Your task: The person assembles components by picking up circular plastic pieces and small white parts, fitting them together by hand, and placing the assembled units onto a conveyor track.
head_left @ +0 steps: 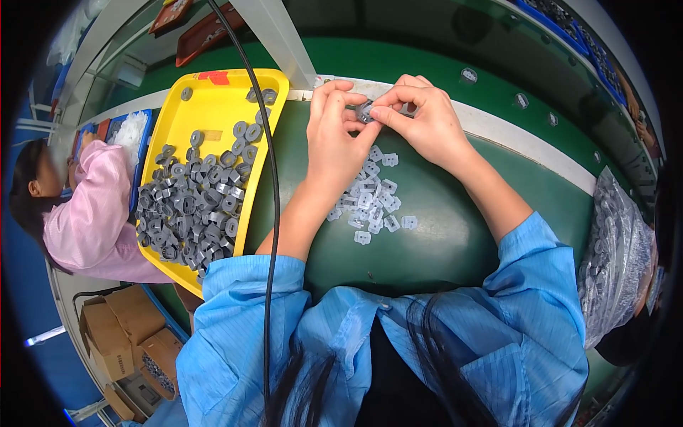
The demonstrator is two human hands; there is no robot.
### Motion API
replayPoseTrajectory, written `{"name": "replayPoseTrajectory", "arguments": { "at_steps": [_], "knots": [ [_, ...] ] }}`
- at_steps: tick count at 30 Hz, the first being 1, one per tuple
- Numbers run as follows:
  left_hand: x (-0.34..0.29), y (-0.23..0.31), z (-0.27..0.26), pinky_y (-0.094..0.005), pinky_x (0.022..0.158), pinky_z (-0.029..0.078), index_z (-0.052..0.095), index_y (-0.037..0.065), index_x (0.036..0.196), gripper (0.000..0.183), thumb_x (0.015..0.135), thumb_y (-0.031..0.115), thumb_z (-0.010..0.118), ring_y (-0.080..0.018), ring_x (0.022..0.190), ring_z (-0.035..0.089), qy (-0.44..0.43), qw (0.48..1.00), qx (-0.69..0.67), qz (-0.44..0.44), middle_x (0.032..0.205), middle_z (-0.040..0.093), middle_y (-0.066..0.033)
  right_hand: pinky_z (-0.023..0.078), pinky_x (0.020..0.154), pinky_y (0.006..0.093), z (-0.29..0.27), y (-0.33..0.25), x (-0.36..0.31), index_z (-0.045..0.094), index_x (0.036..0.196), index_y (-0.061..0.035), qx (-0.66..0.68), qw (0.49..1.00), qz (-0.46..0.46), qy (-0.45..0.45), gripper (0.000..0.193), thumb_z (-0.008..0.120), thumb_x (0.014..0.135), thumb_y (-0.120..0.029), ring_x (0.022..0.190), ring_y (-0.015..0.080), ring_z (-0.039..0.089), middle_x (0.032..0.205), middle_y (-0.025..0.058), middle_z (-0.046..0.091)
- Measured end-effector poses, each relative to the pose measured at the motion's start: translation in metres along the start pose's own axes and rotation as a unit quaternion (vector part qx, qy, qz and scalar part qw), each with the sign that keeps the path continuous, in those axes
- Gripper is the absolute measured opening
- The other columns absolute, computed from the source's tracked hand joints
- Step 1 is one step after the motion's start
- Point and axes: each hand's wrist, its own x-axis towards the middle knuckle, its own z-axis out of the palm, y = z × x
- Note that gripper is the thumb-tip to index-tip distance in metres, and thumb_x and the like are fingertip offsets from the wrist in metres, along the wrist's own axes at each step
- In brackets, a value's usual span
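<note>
My left hand [333, 139] and my right hand [420, 117] meet at the far side of the green table [455, 228]. Together they pinch one small grey part [365, 112] between fingertips. Just below the hands lies a loose pile of small pale plastic clips [373, 196] on the green surface. To the left stands a yellow tray [213, 107] heaped with several dark grey ring-shaped parts [192, 206].
A black cable [271, 213] hangs down across the tray's right edge. A clear bag of grey parts [615, 256] sits at the right. A person in a pink coat [92, 213] works at the left. Cardboard boxes [124, 334] stand at lower left. A white strip [512, 135] borders the table.
</note>
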Motion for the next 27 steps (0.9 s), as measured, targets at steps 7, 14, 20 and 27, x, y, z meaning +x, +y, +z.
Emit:
{"name": "replayPoseTrajectory", "arguments": {
  "at_steps": [7,14,20,27],
  "knots": [
    [0.0,-0.003,0.003,-0.0234,0.066,0.058,0.054,-0.003,0.096,0.03,0.071,-0.006,0.07,-0.017,0.086,0.065,0.005,0.999,0.02,0.043,0.128,0.04,-0.0139,0.048,0.066,0.0304,0.003,0.0,0.0,0.068,0.088,-0.0021,-0.066,0.994,-0.058,0.059,0.016,0.07,0.077,-0.013,0.08,0.0161,0.058,0.072,0.0038,0.059],
    [0.001,0.01,-0.002,-0.0241,0.069,0.058,0.059,-0.003,0.097,0.029,0.071,-0.006,0.072,-0.018,0.086,0.065,-0.045,0.996,0.008,0.082,0.133,0.037,-0.0153,0.046,0.06,0.0213,-0.014,0.024,0.012,0.064,0.083,0.0004,0.327,0.916,0.157,-0.171,0.01,0.068,0.079,-0.007,0.068,0.0092,0.061,0.079,0.0072,0.067],
    [0.001,0.009,-0.018,-0.0265,0.068,0.058,0.062,0.001,0.1,0.031,0.071,-0.007,0.071,-0.0178,0.084,0.066,-0.196,0.978,-0.033,0.06,0.134,0.04,-0.0124,0.044,0.065,0.0186,-0.029,0.024,0.01,0.062,0.084,-0.0023,0.181,0.929,0.135,-0.294,0.011,0.069,0.076,-0.002,0.066,0.0027,0.054,0.072,-0.0027,0.061],
    [0.002,0.002,-0.013,-0.0253,0.069,0.059,0.063,0.001,0.102,0.034,0.07,-0.009,0.071,-0.0189,0.089,0.064,-0.114,0.985,-0.006,0.132,0.121,0.047,-0.0119,0.049,0.064,0.0262,-0.012,-0.005,-0.005,0.061,0.088,0.0024,0.029,0.995,0.007,-0.092,0.012,0.064,0.076,-0.001,0.069,0.0086,0.058,0.072,0.0047,0.061]
  ]
}}
